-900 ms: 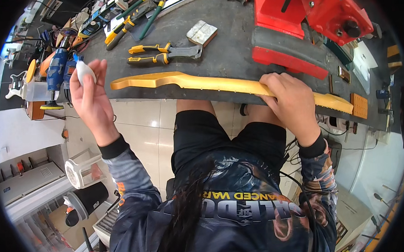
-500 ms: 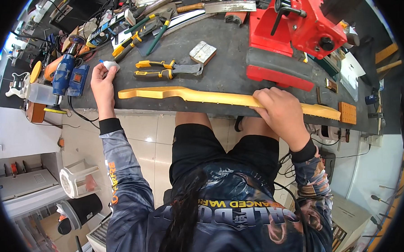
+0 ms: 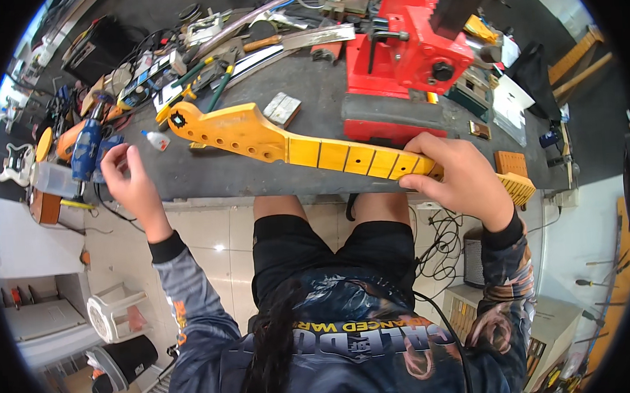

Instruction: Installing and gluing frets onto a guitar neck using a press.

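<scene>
And here's the guitar neck (image 3: 341, 157), slanting across the front of the workbench (image 3: 258, 181), fretboard turned up to the camera, headstock out to the left with its row of tuner holes on show. The right hand (image 3: 462, 179) has it, thumb on the near side and fingers wrapped over the far edge, well up toward the heel; whether the wood touches the bench, I can't tell. Over on the left, the left hand (image 3: 133, 187) hangs near the bench edge, fingers loosely curled and bare, a narrow gap by the thumb. Just beyond it lies a small white bottle (image 3: 159, 141) with a blue tip, and right beside that hand, a blue power tool (image 3: 86, 154) crowds the corner. The headstock covers most of a yellow-handled tool (image 3: 199, 146). A pale-topped block (image 3: 282, 109) sits behind the neck, the big red arbor press (image 3: 408, 66) looms close beyond the fretboard, and an orange holed block (image 3: 512, 164) sits by the heel. Farther back, green-handled pliers (image 3: 221, 86) join the clutter.
</scene>
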Action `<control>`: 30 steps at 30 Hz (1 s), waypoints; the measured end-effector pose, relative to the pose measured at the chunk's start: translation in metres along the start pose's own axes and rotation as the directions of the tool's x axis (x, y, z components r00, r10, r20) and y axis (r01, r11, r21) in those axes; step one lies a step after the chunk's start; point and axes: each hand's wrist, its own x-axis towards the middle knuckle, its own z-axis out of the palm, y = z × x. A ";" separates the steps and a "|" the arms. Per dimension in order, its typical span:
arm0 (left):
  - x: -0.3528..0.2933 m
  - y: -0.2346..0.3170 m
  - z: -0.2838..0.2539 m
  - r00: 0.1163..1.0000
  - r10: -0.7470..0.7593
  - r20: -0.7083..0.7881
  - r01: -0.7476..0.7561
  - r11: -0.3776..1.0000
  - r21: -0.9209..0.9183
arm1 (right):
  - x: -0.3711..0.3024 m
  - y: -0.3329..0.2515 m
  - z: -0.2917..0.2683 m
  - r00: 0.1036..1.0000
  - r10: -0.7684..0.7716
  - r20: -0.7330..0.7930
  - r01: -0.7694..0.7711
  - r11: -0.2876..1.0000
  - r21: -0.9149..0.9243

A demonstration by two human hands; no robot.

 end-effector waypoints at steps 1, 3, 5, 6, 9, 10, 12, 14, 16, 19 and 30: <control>-0.009 0.030 0.005 0.989 0.114 0.093 -0.097 0.980 -0.172 | 0.001 0.005 -0.007 1.000 -0.023 0.011 0.022 0.997 0.068; -0.019 0.113 0.016 0.761 0.559 0.328 -0.535 0.828 -0.169 | 0.007 0.015 -0.021 0.997 0.035 0.066 -0.044 0.989 0.138; -0.026 0.165 0.041 0.476 0.677 0.561 -0.632 0.707 -0.317 | 0.010 0.026 -0.031 0.977 0.149 0.153 -0.179 0.963 0.200; -0.030 0.185 0.057 0.399 0.683 0.612 -0.626 0.690 -0.363 | 0.009 0.032 -0.038 0.976 0.164 0.145 -0.190 0.963 0.191; -0.035 0.208 0.096 0.233 0.672 0.703 -0.704 0.615 -0.354 | 0.014 0.059 -0.046 0.951 0.191 0.243 -0.254 0.930 0.266; -0.038 0.207 0.108 0.201 0.664 0.720 -0.699 0.612 -0.369 | 0.016 0.065 -0.048 0.951 0.198 0.238 -0.259 0.929 0.263; -0.041 0.203 0.127 0.168 0.652 0.739 -0.694 0.611 -0.382 | 0.019 0.073 -0.050 0.971 0.122 0.204 -0.165 0.963 0.211; -0.043 0.197 0.143 0.084 0.549 0.832 -0.663 0.654 -0.364 | 0.024 0.071 -0.053 0.920 0.264 0.289 -0.336 0.911 0.240; -0.045 0.197 0.157 0.113 0.606 0.788 -0.655 0.642 -0.399 | 0.029 0.086 -0.052 0.965 0.163 0.205 -0.209 0.952 0.224; -0.045 0.196 0.172 0.135 0.564 0.815 -0.642 0.676 -0.362 | 0.033 0.099 -0.054 0.967 0.189 0.169 -0.214 0.965 0.149; -0.051 0.183 0.189 0.150 0.482 0.863 -0.640 0.713 -0.288 | 0.045 0.128 -0.032 0.999 0.045 -0.027 -0.046 0.999 -0.022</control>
